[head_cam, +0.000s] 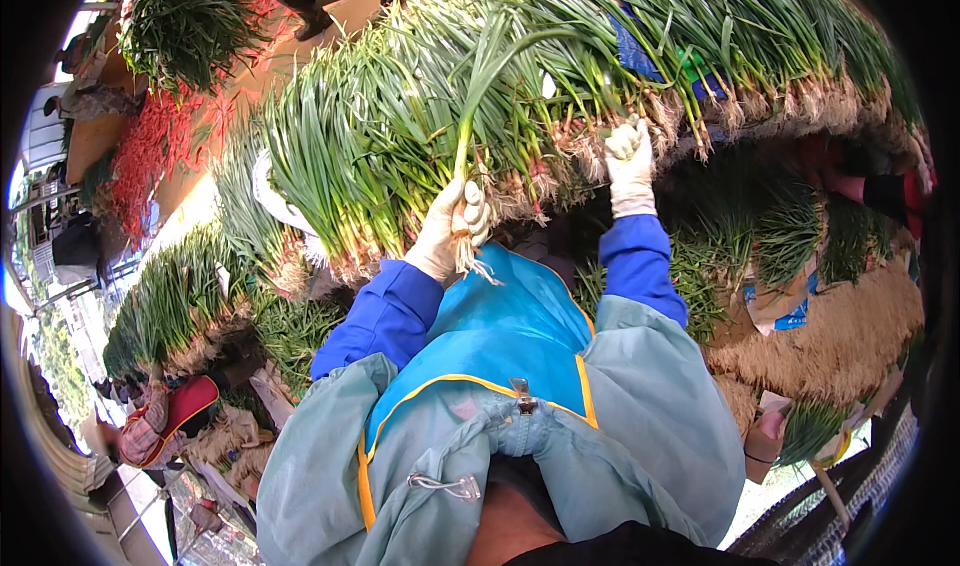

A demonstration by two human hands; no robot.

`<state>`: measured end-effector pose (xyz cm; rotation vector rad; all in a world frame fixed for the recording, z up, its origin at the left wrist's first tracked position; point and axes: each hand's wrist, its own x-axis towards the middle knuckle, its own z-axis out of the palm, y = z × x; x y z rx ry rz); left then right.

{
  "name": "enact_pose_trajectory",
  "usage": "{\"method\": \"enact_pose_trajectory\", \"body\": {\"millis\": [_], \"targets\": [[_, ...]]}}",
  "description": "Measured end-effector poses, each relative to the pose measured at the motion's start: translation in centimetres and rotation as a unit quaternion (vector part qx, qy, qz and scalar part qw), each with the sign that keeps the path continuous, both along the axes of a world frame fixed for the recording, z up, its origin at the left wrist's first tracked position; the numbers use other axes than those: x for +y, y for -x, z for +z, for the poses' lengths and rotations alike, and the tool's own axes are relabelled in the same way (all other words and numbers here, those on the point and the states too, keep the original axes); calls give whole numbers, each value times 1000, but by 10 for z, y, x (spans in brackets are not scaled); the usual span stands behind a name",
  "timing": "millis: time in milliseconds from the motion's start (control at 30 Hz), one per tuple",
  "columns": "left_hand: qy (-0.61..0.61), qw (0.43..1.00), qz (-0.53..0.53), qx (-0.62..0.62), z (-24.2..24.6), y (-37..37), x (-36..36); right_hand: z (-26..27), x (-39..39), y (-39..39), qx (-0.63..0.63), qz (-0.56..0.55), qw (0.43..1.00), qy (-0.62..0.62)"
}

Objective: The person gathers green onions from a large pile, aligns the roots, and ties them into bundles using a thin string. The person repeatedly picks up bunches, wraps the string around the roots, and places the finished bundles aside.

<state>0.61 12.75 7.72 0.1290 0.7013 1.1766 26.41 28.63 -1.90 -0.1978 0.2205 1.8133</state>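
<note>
In the head view, my left hand (454,225), in a whitish glove, is shut on the lower stems of a few green onions (464,142); their roots hang below my fist and their leaves reach up over the pile. To the right, my right hand (628,146), gloved too, has its fingers curled among the roots at the near edge of a long heap of green onions (390,131). Whether it grips any stem I cannot tell. The heap lies with roots towards me and leaves pointing away. A blue apron (487,318) covers my front.
More green onions (180,303) are heaped at the left, near a person in a red vest (187,423). Red strands (154,150) lie on the floor at upper left. Stacked bundles with pale roots (825,333) stand at the right. Another person's arm (847,183) reaches in there.
</note>
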Motion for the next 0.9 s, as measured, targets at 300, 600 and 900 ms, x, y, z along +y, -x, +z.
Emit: {"method": "enact_pose_trajectory", "body": {"millis": [300,600,900], "targets": [[244,966,-83,-2,-68,-50,-5,6,-63,63,-411,593,681,-127],[256,959,-111,-36,-9,-78,13,20,-64,52,-778,352,298,-427],[-135,985,-32,-105,142,-13,20,-41,-88,-206,-647,683,-93,-326]]}}
